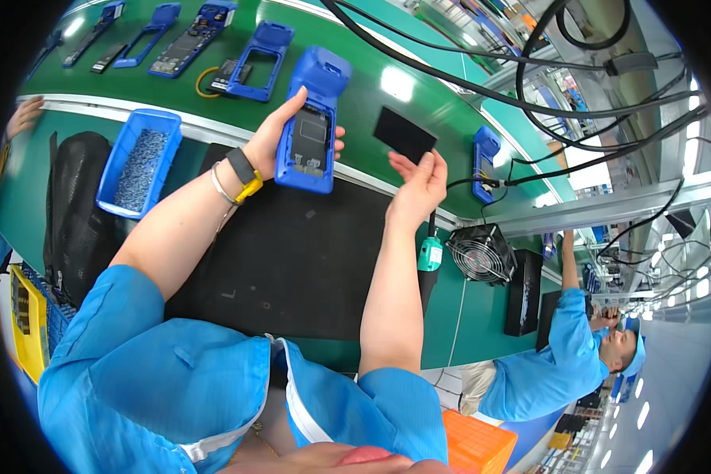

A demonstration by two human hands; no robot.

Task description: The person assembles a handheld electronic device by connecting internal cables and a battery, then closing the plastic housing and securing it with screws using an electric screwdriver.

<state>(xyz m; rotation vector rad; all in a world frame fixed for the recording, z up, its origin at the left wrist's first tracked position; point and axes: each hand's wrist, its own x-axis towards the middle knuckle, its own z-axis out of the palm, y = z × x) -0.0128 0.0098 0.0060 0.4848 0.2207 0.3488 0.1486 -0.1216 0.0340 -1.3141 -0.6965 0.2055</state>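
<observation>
My left hand (pixel 270 146) is wrapped round a blue handheld device (pixel 338 75), held up over the edge of the green line. Its open side faces me and shows a dark inner board with a pale outlined rectangle. In my right hand (pixel 420 183), to the right of the device, is a thin black rectangular panel (pixel 403 134), pinched at its lower corner between thumb and fingers. The panel is tilted and apart from the device. Below both hands lies a black mat (pixel 284 261) on the bench.
Several opened blue devices, including a frame (pixel 272 39), lie along the green belt (pixel 371 47). A blue bin (pixel 156 118) of small screws and a black bag (pixel 83 213) are at left. Cables (pixel 521 103) hang at right above a fan (pixel 482 257). A co-worker (pixel 541 363) works at right.
</observation>
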